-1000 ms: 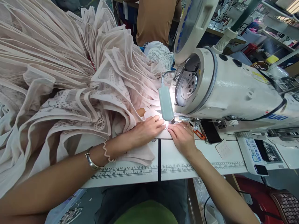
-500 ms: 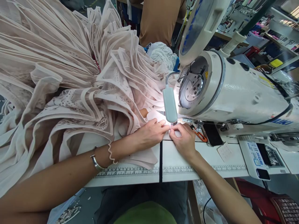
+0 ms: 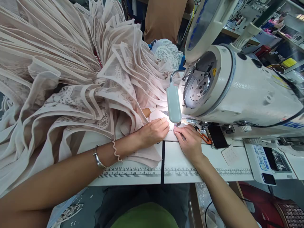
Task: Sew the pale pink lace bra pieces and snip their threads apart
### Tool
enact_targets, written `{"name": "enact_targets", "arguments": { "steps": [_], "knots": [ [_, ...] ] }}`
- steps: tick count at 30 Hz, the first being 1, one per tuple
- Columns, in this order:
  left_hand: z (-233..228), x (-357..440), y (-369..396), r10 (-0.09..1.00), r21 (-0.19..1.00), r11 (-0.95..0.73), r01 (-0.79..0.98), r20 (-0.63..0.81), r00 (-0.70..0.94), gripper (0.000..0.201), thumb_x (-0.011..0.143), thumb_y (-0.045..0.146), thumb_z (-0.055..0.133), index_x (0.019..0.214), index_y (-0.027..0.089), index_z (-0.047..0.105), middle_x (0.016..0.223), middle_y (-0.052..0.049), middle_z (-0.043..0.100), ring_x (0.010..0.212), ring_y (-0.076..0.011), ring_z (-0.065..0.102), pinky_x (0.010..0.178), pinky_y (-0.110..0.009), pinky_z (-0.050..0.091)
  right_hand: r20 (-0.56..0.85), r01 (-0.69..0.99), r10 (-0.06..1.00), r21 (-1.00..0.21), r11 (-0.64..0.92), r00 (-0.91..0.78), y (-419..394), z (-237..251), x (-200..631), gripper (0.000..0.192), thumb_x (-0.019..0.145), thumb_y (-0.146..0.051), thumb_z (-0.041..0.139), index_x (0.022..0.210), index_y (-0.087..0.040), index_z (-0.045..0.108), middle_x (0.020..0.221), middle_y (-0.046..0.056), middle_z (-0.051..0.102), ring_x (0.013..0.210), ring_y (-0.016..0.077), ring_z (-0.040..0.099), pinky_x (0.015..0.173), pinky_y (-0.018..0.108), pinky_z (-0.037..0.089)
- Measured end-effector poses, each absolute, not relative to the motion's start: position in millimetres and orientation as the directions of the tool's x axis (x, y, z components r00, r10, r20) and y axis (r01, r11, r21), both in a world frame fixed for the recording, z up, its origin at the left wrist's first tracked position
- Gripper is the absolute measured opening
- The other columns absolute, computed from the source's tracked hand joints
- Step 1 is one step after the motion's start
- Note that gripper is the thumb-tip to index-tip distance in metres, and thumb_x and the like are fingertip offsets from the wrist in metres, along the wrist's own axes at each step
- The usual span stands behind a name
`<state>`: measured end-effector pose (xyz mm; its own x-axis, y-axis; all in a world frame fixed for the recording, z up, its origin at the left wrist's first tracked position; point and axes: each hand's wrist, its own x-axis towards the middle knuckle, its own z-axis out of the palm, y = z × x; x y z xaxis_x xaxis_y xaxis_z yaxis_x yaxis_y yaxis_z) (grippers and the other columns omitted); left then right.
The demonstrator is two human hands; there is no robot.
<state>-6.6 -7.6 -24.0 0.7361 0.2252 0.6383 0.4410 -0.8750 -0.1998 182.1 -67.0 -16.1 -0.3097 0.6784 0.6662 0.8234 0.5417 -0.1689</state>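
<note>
My left hand [image 3: 155, 130] is closed, its fingers curled over pale pink fabric [image 3: 155, 114] under the bright lamp. My right hand [image 3: 190, 139] pinches at the edge of the same fabric with thumb and fingertips, just right of the left hand; the exact grip is small and overlit. Both hands are close in front of the sewing machine's [image 3: 218, 84] needle area, which a small green lamp [image 3: 174, 104] partly hides. A large heap of pale pink garments with lace [image 3: 114, 85] lies left of and behind my left hand.
Orange-handled snips [image 3: 204, 137] and a dark phone [image 3: 216, 136] lie right of my right hand. A ruler strip [image 3: 206, 172] runs along the table's front edge. A control panel [image 3: 264, 163] sits at the right. Behind the heap is a person in brown [image 3: 163, 20].
My fingertips, which met below the lamp, are now slightly apart. The left hand has drawn back a little leftward, and the right fingers have straightened. The view has shifted slightly.
</note>
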Motion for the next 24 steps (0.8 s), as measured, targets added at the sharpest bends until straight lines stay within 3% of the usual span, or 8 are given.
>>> {"name": "enact_targets", "arguments": {
  "steps": [5,10,14,18,24],
  "knots": [
    [-24.1,-6.6,-7.4,0.221,-0.193,-0.887,0.419,0.619,0.754,0.031,0.090,-0.001,0.037,0.072,0.014,0.057,0.068,-0.003,0.053,0.065,-0.0153,0.049,0.065,-0.027,0.039,0.664,0.836,0.677,-0.141,0.530,-0.318,-68.7,-16.1,184.3,0.018,0.088,-0.008,0.056,0.093,-0.021,0.068,0.079,0.002,0.073,0.078,0.0161,0.065,0.074,0.030,0.053],
    [-26.3,-6.7,-7.5,0.250,-0.147,-0.897,0.416,0.608,0.753,0.030,0.094,0.003,0.037,0.075,0.013,0.058,0.070,-0.004,0.053,0.068,-0.0160,0.049,0.065,-0.028,0.038,0.643,0.813,0.666,-0.111,0.571,-0.379,-73.6,-15.1,188.9,0.030,0.081,-0.006,0.054,0.099,-0.021,0.072,0.095,0.002,0.076,0.084,0.0175,0.067,0.078,0.032,0.052],
    [-23.9,-10.9,-9.8,0.298,-0.093,-0.906,0.414,0.555,0.777,0.026,0.095,0.005,0.040,0.080,0.012,0.059,0.075,-0.005,0.055,0.073,-0.0172,0.049,0.066,-0.029,0.037,0.602,0.838,0.691,-0.065,0.542,-0.400,-74.3,-14.8,189.8,0.033,0.081,-0.005,0.051,0.096,-0.022,0.074,0.093,0.002,0.075,0.089,0.0188,0.065,0.079,0.033,0.051],
    [-16.7,-16.0,-12.7,0.391,-0.090,-0.872,0.481,0.465,0.794,0.019,0.093,0.004,0.043,0.094,0.012,0.061,0.082,-0.007,0.058,0.082,-0.0202,0.049,0.069,-0.031,0.037,0.576,0.855,0.744,-0.141,0.499,-0.339,-73.1,-15.8,189.9,0.036,0.086,-0.005,0.047,0.091,-0.025,0.075,0.094,0.001,0.073,0.086,0.0163,0.064,0.076,0.030,0.049],
    [-11.7,-17.5,-12.1,0.496,-0.038,-0.834,0.550,0.387,0.777,0.013,0.095,0.021,0.050,0.099,0.014,0.059,0.085,-0.010,0.056,0.092,-0.0253,0.049,0.062,-0.030,0.036,0.553,0.863,0.779,-0.195,0.466,-0.295,-74.1,-19.7,192.5,0.038,0.086,-0.005,0.046,0.093,-0.027,0.076,0.092,0.002,0.068,0.084,0.0155,0.061,0.073,0.029,0.049]
  ]
}}
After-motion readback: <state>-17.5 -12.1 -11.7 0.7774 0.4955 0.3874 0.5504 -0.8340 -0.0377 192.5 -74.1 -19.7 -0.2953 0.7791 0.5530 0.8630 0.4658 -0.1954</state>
